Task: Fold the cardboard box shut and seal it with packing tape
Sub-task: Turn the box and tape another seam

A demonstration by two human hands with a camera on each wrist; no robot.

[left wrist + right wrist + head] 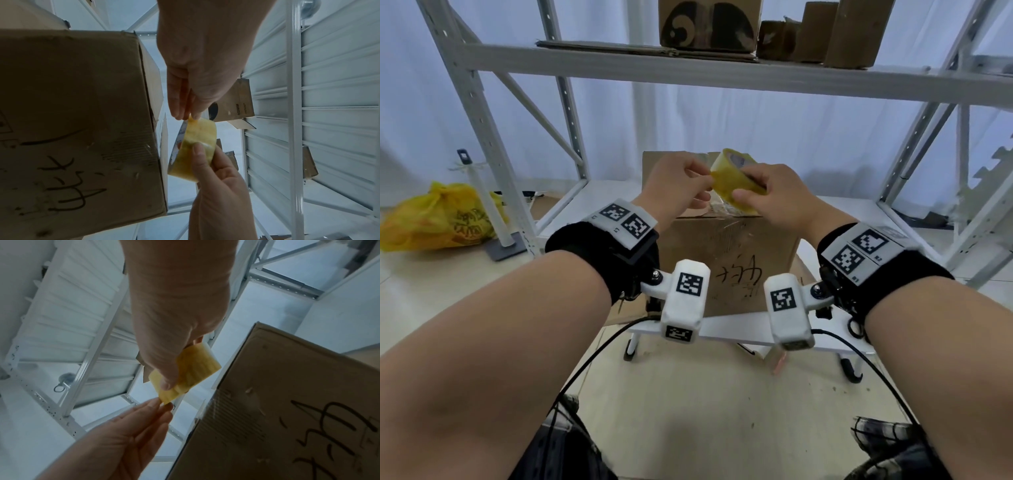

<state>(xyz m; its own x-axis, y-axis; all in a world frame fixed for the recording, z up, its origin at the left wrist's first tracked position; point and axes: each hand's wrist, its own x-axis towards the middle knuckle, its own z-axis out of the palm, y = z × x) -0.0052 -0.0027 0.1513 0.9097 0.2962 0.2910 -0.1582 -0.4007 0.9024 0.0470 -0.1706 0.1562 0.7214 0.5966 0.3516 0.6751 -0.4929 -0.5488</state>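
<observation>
Tape end being picked, both hands above box top.

R hand (770, 192) grips tape roll (736, 174) w/ thumb + fingers; L hand (681, 181) pinches roll's near-left rim, prob. the loose end. Cardboard box (729, 260) sits directly below/behind hands on low white table (739, 330), flaps look down. Judgement: strip must pull leftward, so L hand leads. Shelving rack (688, 72) behind.

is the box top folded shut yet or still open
Shut, as far as the head view shows: the cardboard box top lies flat under the hands, no flap standing. The right hand holds the tape roll; left hand pinches its end.
</observation>
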